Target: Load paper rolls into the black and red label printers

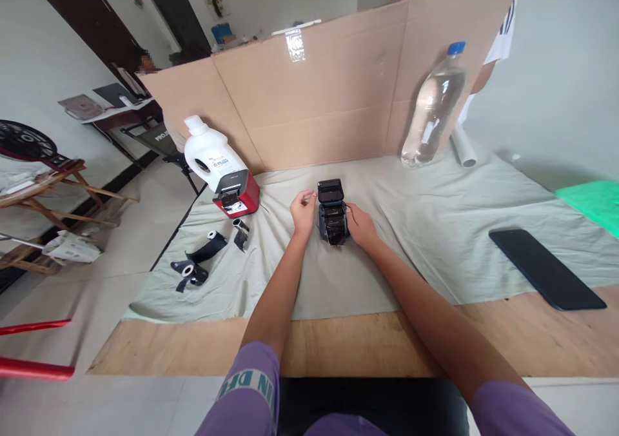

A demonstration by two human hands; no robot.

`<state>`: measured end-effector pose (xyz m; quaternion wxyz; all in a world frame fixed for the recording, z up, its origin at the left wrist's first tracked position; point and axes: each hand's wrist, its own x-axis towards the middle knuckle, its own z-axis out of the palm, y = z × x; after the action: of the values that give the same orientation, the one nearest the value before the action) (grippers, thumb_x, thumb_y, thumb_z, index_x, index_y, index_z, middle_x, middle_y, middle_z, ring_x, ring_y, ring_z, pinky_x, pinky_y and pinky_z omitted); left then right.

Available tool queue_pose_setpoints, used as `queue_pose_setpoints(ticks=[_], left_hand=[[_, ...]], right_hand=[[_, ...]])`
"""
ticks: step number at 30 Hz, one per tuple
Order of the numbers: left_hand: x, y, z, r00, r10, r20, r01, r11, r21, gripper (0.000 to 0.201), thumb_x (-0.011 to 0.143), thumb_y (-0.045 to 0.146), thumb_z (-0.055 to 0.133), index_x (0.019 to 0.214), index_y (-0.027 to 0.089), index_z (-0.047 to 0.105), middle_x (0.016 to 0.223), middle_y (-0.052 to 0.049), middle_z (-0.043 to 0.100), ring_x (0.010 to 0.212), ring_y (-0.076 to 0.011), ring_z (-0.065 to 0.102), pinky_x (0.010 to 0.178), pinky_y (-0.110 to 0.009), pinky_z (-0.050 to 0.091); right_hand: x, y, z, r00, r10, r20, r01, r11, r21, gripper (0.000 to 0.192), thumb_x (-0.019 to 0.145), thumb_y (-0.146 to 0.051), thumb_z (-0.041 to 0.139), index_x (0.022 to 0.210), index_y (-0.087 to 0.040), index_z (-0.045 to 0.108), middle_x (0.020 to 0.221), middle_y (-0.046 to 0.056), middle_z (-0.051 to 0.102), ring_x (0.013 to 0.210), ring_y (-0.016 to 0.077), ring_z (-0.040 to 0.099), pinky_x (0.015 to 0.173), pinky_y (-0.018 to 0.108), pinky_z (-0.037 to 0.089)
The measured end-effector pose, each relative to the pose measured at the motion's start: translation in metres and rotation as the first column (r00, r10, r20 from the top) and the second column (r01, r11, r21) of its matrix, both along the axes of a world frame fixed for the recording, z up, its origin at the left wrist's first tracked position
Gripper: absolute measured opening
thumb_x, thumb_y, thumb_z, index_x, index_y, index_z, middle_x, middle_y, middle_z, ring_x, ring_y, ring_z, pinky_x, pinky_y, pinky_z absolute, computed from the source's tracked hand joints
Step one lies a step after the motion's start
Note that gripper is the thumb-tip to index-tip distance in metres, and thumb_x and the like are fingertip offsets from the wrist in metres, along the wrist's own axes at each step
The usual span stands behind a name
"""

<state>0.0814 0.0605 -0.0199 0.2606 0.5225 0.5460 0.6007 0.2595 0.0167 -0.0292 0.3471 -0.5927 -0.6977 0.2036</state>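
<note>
In the middle of the cloth stands a small dark portable printer (333,220) with its lid (331,191) raised. Dark, glossy film or ribbon lies in its open body and hangs over the front. My right hand (360,225) grips the printer's right side, thumb near the top edge. On the other side, my left hand (304,211) has its fingers bent together beside the raised lid. Whether those fingertips hold something small, I cannot make out.
Left on the cloth are a red and black printer (244,194), a white jug (213,152) and several black ribbon rolls (209,246). A water bottle (432,113) and white tube (464,146) stand by the cardboard screen (314,107). A phone (546,268) lies right. Someone is behind the screen.
</note>
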Motion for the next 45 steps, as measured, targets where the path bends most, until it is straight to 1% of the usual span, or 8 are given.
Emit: queue_pose_setpoints(ticks=[4, 10, 13, 18, 22, 28, 34, 45], left_hand=[[0.008, -0.008, 0.024, 0.872, -0.308, -0.379, 0.279, 0.951, -0.131, 0.015, 0.085, 0.025, 0.067, 0.094, 0.022, 0.078, 0.093, -0.007, 0.076, 0.091, -0.021, 0.066, 0.083, -0.03, 0.049], [0.024, -0.001, 0.063, 0.423, -0.492, -0.761, 0.235, 0.871, -0.432, 0.02, 0.074, 0.021, 0.076, 0.092, 0.025, 0.081, 0.096, -0.01, 0.075, 0.103, -0.0298, 0.063, 0.08, -0.032, 0.047], [0.034, 0.008, 0.076, 0.34, -0.555, -0.759, 0.217, 0.832, -0.511, 0.017, 0.063, 0.013, 0.08, 0.078, 0.022, 0.08, 0.081, -0.01, 0.072, 0.092, -0.0284, 0.065, 0.076, -0.031, 0.046], [0.032, 0.009, 0.093, 0.351, -0.519, -0.78, 0.292, 0.852, -0.435, 0.018, 0.059, 0.013, 0.079, 0.074, 0.022, 0.078, 0.077, -0.006, 0.07, 0.09, -0.0265, 0.065, 0.077, -0.03, 0.044], [-0.01, -0.016, 0.102, 0.632, -0.355, -0.689, 0.318, 0.929, -0.187, 0.028, 0.072, 0.025, 0.073, 0.098, 0.02, 0.079, 0.094, -0.005, 0.074, 0.085, -0.0202, 0.064, 0.078, -0.027, 0.047], [-0.129, -0.122, 0.065, 0.953, 0.147, -0.265, -0.176, 0.981, -0.087, 0.041, 0.071, 0.037, 0.072, 0.105, 0.015, 0.072, 0.093, -0.007, 0.072, 0.07, -0.015, 0.063, 0.059, -0.024, 0.049], [-0.198, -0.217, 0.028, 0.746, 0.664, -0.043, -0.657, 0.725, -0.204, 0.043, 0.064, 0.043, 0.074, 0.095, 0.016, 0.061, 0.075, 0.0, 0.065, 0.053, -0.0125, 0.058, 0.043, -0.022, 0.042], [-0.205, -0.229, 0.017, 0.569, 0.762, -0.31, -0.822, 0.532, -0.201, 0.021, 0.073, 0.036, 0.064, 0.086, 0.021, 0.056, 0.08, -0.002, 0.064, 0.078, -0.0222, 0.064, 0.074, -0.034, 0.051]], right_hand=[[0.001, 0.0, -0.001, 1.0, 0.02, -0.009, -0.02, 0.999, 0.026, 0.046, 0.102, -0.034, 0.027, 0.131, -0.019, 0.059, 0.121, 0.013, 0.072, 0.11, 0.0296, 0.065, 0.096, 0.045, 0.046], [0.002, 0.0, -0.001, 1.0, 0.023, -0.011, -0.023, 0.999, 0.036, 0.046, 0.102, -0.035, 0.026, 0.13, -0.019, 0.059, 0.119, 0.013, 0.072, 0.107, 0.0291, 0.066, 0.093, 0.043, 0.046], [0.002, 0.001, -0.003, 1.0, 0.028, -0.015, -0.027, 0.999, 0.041, 0.047, 0.102, -0.036, 0.027, 0.13, -0.018, 0.059, 0.119, 0.014, 0.072, 0.108, 0.0301, 0.066, 0.093, 0.044, 0.046], [0.002, 0.002, -0.006, 0.999, 0.031, -0.014, -0.03, 0.997, 0.073, 0.049, 0.102, -0.036, 0.024, 0.129, -0.016, 0.059, 0.121, 0.015, 0.071, 0.108, 0.0306, 0.065, 0.093, 0.044, 0.046], [0.004, 0.002, -0.006, 0.998, 0.054, -0.024, -0.053, 0.997, 0.055, 0.047, 0.102, -0.039, 0.026, 0.13, -0.019, 0.059, 0.113, 0.012, 0.074, 0.104, 0.0286, 0.067, 0.09, 0.041, 0.047], [0.002, 0.003, -0.004, 0.999, 0.021, -0.033, -0.02, 0.999, 0.038, 0.049, 0.1, -0.036, 0.026, 0.13, -0.017, 0.06, 0.119, 0.015, 0.072, 0.108, 0.0315, 0.066, 0.095, 0.047, 0.046], [0.0, 0.007, -0.011, 0.999, -0.007, -0.039, 0.01, 0.997, 0.071, 0.051, 0.1, -0.041, 0.026, 0.129, -0.018, 0.061, 0.117, 0.016, 0.072, 0.104, 0.0325, 0.066, 0.093, 0.048, 0.047], [0.003, 0.006, -0.012, 0.997, 0.016, -0.07, -0.012, 0.998, 0.068, 0.051, 0.101, -0.043, 0.027, 0.129, -0.018, 0.061, 0.118, 0.015, 0.072, 0.107, 0.033, 0.065, 0.095, 0.048, 0.048]])
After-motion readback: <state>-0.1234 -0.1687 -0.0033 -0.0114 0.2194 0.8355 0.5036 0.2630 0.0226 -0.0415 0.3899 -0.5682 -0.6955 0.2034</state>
